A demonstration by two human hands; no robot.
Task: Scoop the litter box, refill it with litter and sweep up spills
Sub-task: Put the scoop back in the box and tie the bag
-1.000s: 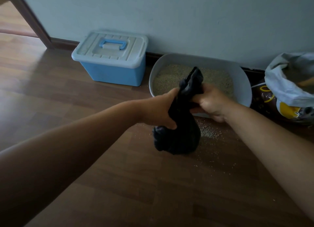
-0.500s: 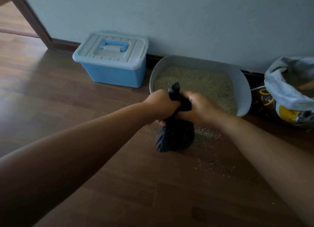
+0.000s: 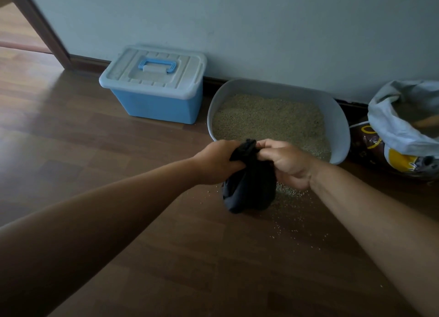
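A small black bag (image 3: 249, 190) hangs in front of me, bulging at the bottom. My left hand (image 3: 217, 162) and my right hand (image 3: 285, 161) both grip its gathered neck, one on each side. Behind them a grey litter box (image 3: 342, 131) stands against the wall, filled with beige litter (image 3: 268, 119). Spilled litter grains (image 3: 288, 193) lie scattered on the wooden floor just below the bag and in front of the box.
A blue storage bin with a pale lid and blue handle (image 3: 154, 84) stands left of the litter box. An open litter sack (image 3: 403, 129) leans at the right, by the wall. A doorway frame (image 3: 40, 24) is at the far left.
The bag's long upright neck has been pulled down and bunched short between my hands. Both hands have closed in together on the neck.
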